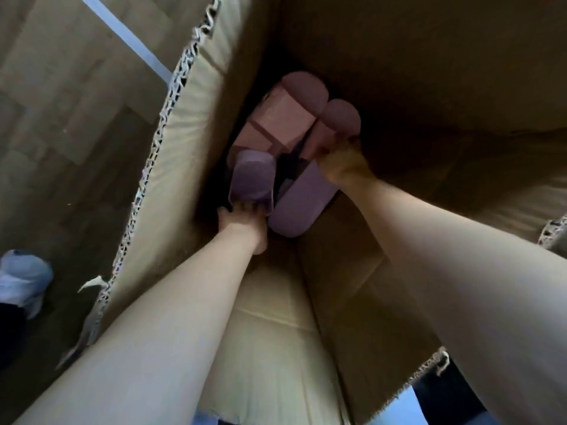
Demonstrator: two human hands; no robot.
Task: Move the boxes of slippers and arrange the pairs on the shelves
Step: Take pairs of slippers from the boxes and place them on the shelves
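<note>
I look straight down into a deep cardboard box (196, 124) with slippers at its bottom. Both my arms reach inside. My left hand (242, 222) grips the near end of a purple slipper (251, 176) that stands tilted up. My right hand (340, 164) grips the edge of a pink slipper (337, 121) at the right. Another pink slipper (285, 115) lies beside it, further in. A second purple slipper (300, 204) lies flat between my hands. The fingertips of both hands are partly hidden by the slippers.
The box walls close in tightly on all sides, with a torn corrugated rim (171, 96) on the left. Outside it is a wooden floor (61, 118). A foot in a white sock (21, 277) stands at the lower left.
</note>
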